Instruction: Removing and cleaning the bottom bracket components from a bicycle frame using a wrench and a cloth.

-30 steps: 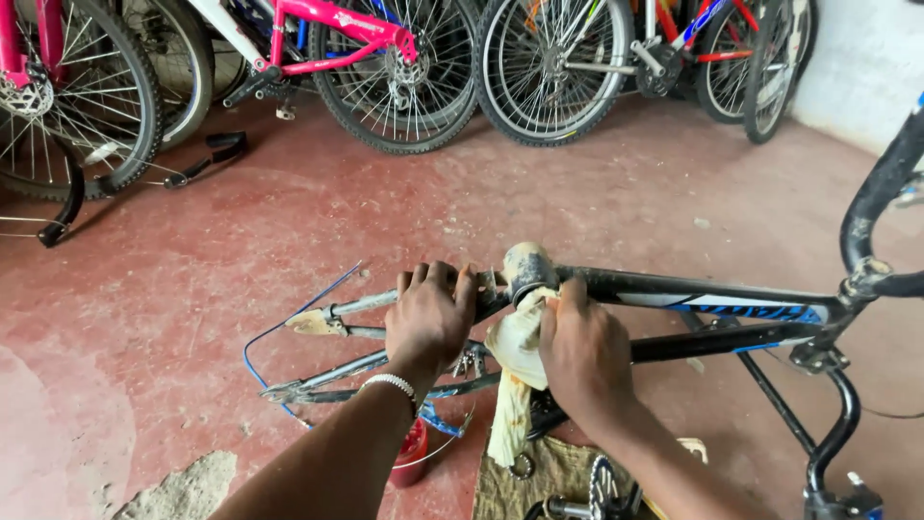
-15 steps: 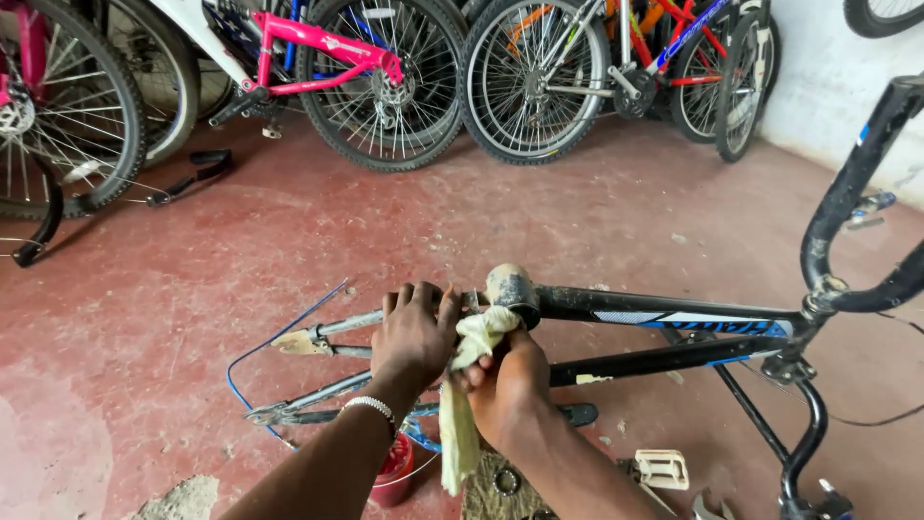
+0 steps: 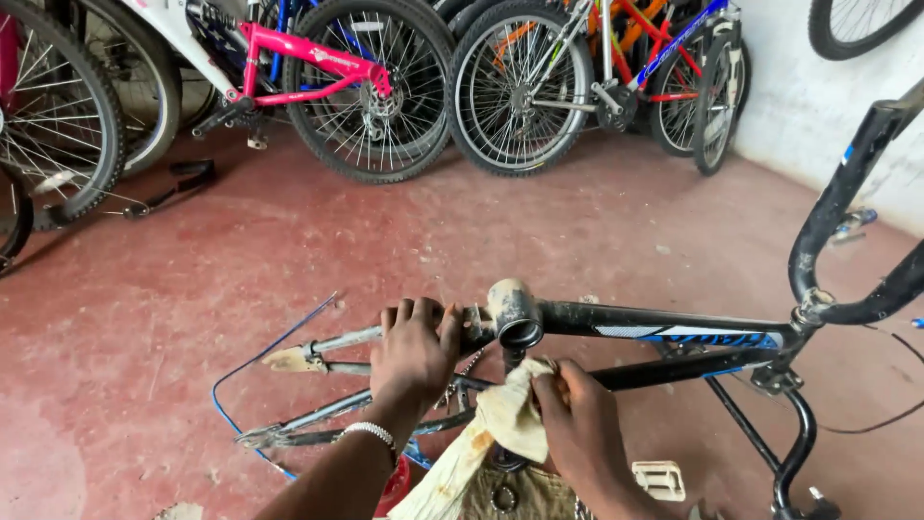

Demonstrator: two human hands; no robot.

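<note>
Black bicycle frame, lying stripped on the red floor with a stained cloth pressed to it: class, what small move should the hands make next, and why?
Probably draw the stained cream cloth along the tube just below the open round shell of the black bicycle frame. The right hand already presses the cloth there, the left hand steadies the grey rear stays, and the frame looks grimy.
</note>
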